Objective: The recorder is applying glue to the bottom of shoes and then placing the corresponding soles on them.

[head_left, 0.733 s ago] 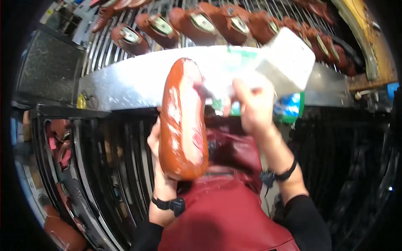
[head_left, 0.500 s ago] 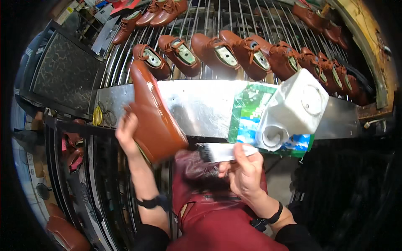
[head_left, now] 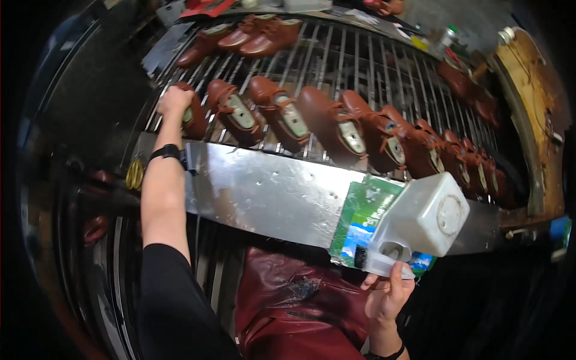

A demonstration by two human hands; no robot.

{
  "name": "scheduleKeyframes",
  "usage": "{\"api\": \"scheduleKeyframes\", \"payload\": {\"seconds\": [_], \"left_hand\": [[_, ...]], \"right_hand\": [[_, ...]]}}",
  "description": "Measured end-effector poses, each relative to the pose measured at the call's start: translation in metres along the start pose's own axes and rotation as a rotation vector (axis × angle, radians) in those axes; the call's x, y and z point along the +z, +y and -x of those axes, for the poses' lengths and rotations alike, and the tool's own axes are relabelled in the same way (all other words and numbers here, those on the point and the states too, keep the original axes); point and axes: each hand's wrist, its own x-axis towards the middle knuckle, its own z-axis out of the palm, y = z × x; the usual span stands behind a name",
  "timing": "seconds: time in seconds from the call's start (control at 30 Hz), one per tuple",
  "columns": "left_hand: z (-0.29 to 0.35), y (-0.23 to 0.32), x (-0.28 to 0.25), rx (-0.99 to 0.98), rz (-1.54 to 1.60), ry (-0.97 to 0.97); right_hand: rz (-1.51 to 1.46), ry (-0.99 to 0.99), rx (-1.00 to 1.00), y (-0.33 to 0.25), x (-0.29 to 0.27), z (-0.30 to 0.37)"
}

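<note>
1. Right hand (head_left: 387,295): thumb and fingers pinch the flat white handle of a black-bristled brush (head_left: 384,264). Left hand (head_left: 175,102): reached out, fingers curled over the far end of the leftmost shoe (head_left: 195,123); we can't tell how firmly it grips.
2. Nearest us: dark red apron (head_left: 288,324), smooth, leather-like, scuffed patch in front.
3. Brush sits at the round-mouthed near side of a blocky, translucent white plastic container (head_left: 429,207); we can't tell if they touch. Round molded mark on its face.
4. Under the container: glossy green-and-blue package (head_left: 354,222), pale printed lettering on the green part.
5. Next out: shiny, scratched metal strip (head_left: 270,189); yellow coil (head_left: 134,174) off its left end.
6. Beyond: row of brown shoes (head_left: 324,123), smooth uppers, thin laces, pale insoles. Leftmost shoe stands at the row's left end on a rack (head_left: 318,66) of parallel metal rods.
7. Far side: more brown shoes (head_left: 270,39); worn wooden board (head_left: 528,120) at right.
</note>
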Motion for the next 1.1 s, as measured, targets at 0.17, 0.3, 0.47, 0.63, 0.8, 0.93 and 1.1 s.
{"api": "scheduleKeyframes", "payload": {"seconds": [0.17, 0.3, 0.47, 0.63, 0.8, 0.93, 1.1], "left_hand": [[0.122, -0.037, -0.013, 0.188, 0.353, 0.131], [0.338, -0.086, -0.131, 0.533, 0.554, 0.109], [0.447, -0.138, -0.344, 0.315, 0.080, 0.564], [0.420, -0.312, -0.490, -0.266, -0.608, 0.026], [0.389, -0.338, -0.407, -0.246, 0.106, -0.172], [0.447, -0.257, -0.357, -0.088, 0.506, 0.208], [0.506, -0.132, -0.263, 0.023, 1.009, 0.460]], "right_hand": [[-0.079, -0.031, 0.026, 0.016, 0.013, -0.004], [-0.124, -0.137, 0.098, 0.025, -0.008, -0.015], [-0.051, -0.279, 0.019, 0.025, -0.039, -0.012], [-0.119, -0.265, -0.033, 0.012, -0.044, 0.010], [-0.123, -0.164, -0.146, 0.014, -0.071, 0.001], [0.061, -0.054, -0.369, 0.016, -0.100, -0.018], [0.676, -0.095, -0.749, 0.007, -0.103, -0.044]]}}
